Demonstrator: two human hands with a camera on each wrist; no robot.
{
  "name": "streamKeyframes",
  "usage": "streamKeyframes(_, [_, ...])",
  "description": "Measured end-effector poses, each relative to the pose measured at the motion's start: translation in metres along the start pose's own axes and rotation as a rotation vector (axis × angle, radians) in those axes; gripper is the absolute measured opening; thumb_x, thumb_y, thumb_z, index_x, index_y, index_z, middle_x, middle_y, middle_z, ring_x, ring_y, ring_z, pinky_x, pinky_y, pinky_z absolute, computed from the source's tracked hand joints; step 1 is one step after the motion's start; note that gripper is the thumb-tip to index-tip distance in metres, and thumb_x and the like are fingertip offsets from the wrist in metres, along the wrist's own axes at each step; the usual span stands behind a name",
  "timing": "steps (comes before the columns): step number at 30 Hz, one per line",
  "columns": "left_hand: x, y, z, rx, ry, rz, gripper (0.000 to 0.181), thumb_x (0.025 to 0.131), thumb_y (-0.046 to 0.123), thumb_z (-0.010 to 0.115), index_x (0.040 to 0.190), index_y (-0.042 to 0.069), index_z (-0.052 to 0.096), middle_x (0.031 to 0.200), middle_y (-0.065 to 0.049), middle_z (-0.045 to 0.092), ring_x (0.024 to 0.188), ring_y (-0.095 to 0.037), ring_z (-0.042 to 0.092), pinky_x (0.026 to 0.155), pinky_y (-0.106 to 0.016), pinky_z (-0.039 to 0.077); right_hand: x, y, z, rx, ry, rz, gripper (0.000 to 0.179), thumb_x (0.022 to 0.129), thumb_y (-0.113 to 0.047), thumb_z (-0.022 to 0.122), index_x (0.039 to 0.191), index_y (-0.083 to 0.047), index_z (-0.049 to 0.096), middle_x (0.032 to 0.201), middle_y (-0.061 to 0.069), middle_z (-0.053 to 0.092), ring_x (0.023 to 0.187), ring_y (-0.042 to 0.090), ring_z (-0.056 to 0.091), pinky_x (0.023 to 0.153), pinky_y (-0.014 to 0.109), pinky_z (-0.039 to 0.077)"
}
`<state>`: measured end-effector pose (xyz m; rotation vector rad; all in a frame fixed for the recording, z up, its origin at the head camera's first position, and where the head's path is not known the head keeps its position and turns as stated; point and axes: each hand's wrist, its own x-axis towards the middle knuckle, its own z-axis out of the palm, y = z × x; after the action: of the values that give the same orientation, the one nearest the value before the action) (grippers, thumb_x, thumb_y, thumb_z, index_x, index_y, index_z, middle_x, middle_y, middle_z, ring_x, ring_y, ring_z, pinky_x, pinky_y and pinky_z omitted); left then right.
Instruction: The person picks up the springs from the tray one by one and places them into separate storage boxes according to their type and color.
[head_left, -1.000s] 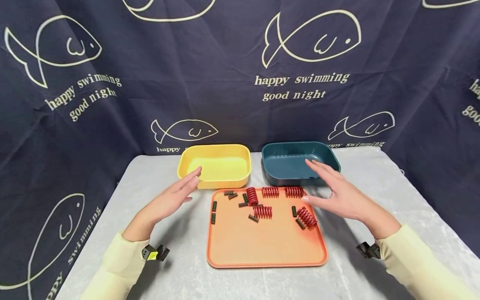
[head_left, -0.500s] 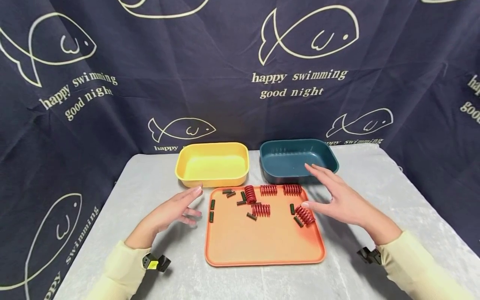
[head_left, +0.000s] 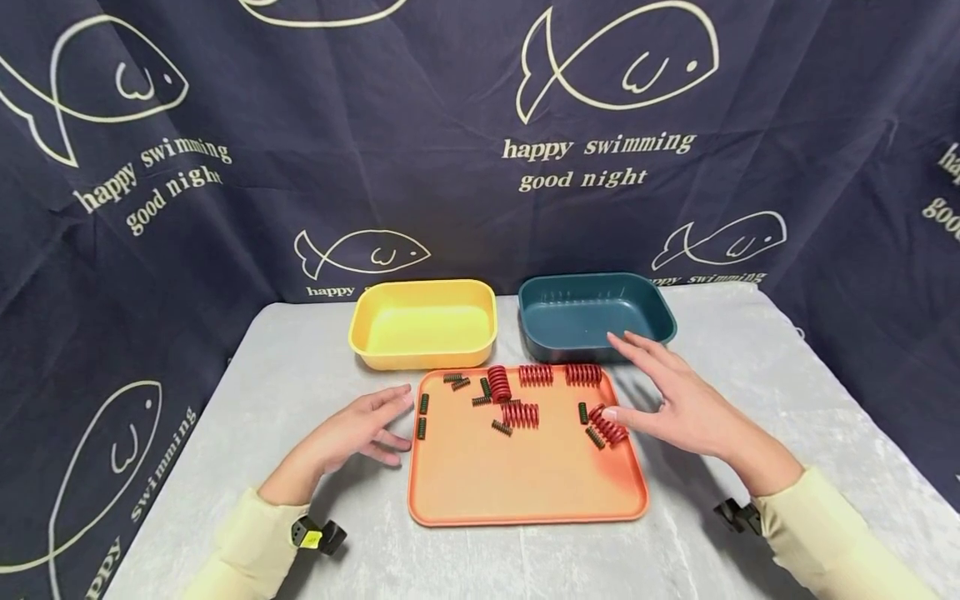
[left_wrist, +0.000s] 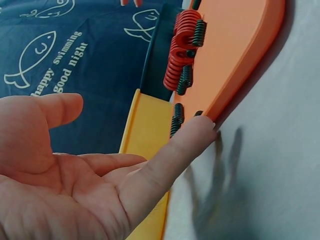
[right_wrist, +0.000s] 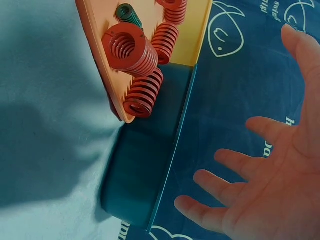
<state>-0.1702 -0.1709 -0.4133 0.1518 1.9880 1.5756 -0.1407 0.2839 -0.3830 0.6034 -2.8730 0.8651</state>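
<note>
An orange tray (head_left: 525, 483) lies on the table, holding large red springs (head_left: 521, 415) and small dark green springs (head_left: 502, 427), mostly along its far half. My left hand (head_left: 352, 433) hovers at the tray's left edge, fingers loosely extended, holding nothing. In the left wrist view its fingers (left_wrist: 165, 165) overlap the tray's rim near two green springs. Over the tray's right side hangs my right hand (head_left: 686, 404), fingers spread and nothing in it. Its thumb overlaps a red spring (head_left: 609, 427) in the head view. In the right wrist view that large spring (right_wrist: 131, 50) stands apart from the fingers.
Behind the tray, a yellow bin (head_left: 423, 358) stands at left and a dark teal bin (head_left: 592, 352) at right. A grey cloth (head_left: 540, 567) covers the table. A navy curtain (head_left: 465, 167) with fish drawings hangs close behind the bins.
My left hand has come down and to the right, from beside the yellow bin to the tray's left edge. The right hand stays nearly in place. The head view has shifted slightly.
</note>
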Motion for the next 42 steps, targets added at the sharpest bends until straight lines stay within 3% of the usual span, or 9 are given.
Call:
streamKeyframes(9, [0.003, -0.011, 0.002, -0.001, -0.038, 0.044, 0.066, 0.107, 0.016, 0.054, 0.162, -0.002, 0.023, 0.158, -0.027, 0.038, 0.104, -0.038, 0.071, 0.075, -0.045, 0.064, -0.001, 0.002, 0.002, 0.002, -0.004, 0.005, 0.095, 0.085, -0.051, 0.083, 0.163, -0.032, 0.032, 0.165, 0.014, 0.029, 0.146, 0.046, 0.03, 0.106, 0.075, 0.034])
streamKeyframes(18, [0.006, -0.022, 0.008, 0.049, 0.05, 0.067, 0.068, 0.1, 0.009, 0.065, 0.16, 0.001, 0.032, 0.155, -0.026, 0.042, 0.087, -0.032, 0.073, 0.059, -0.044, 0.063, -0.002, 0.004, 0.004, 0.012, -0.028, 0.028, 0.094, 0.086, -0.053, 0.081, 0.163, -0.033, 0.031, 0.166, 0.013, 0.027, 0.146, 0.047, 0.029, 0.104, 0.076, 0.035])
streamKeyframes(28, [0.015, -0.026, 0.015, 0.038, 0.168, 0.06, 0.066, 0.096, -0.003, 0.066, 0.157, 0.001, 0.041, 0.142, -0.024, 0.053, 0.071, -0.026, 0.072, 0.055, -0.039, 0.063, -0.001, 0.007, 0.005, 0.024, -0.043, 0.036, 0.095, 0.086, -0.052, 0.081, 0.163, -0.031, 0.031, 0.166, 0.015, 0.027, 0.147, 0.047, 0.028, 0.104, 0.076, 0.036])
streamKeyframes(42, [0.023, -0.026, 0.023, 0.13, 0.247, 0.012, 0.07, 0.093, -0.006, 0.07, 0.156, 0.006, 0.044, 0.133, -0.019, 0.057, 0.064, -0.02, 0.067, 0.053, -0.039, 0.062, 0.0, 0.016, 0.01, 0.021, -0.055, 0.029, 0.094, 0.086, -0.05, 0.082, 0.163, -0.027, 0.033, 0.165, 0.017, 0.028, 0.146, 0.047, 0.028, 0.106, 0.075, 0.035])
